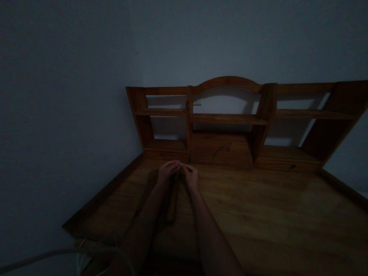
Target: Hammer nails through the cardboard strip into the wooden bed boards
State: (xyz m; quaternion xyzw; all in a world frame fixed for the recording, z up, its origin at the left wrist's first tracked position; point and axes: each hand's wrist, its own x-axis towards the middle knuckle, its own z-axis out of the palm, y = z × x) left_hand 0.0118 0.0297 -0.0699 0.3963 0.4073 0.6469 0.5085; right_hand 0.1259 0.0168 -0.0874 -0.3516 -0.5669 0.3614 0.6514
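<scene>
Over the wooden desktop (245, 209), my left hand (168, 171) and my right hand (191, 175) meet with their fingertips nearly touching. Both are closed in a pinch. Between the fingertips is something small and dark, too dim to name. Beneath my hands and left forearm, dark strap-like shapes (172, 202) run toward me; I cannot tell whether they are an object or shadow, nor whether they join what is at my fingertips.
A wooden shelf unit (227, 119) with open compartments stands along the desk's back edge. Behind it a wall socket (197, 102) shows. White cables (81, 265) hang at the lower left, and a thicker cord (47, 254) crosses there. Walls rise behind and to the left.
</scene>
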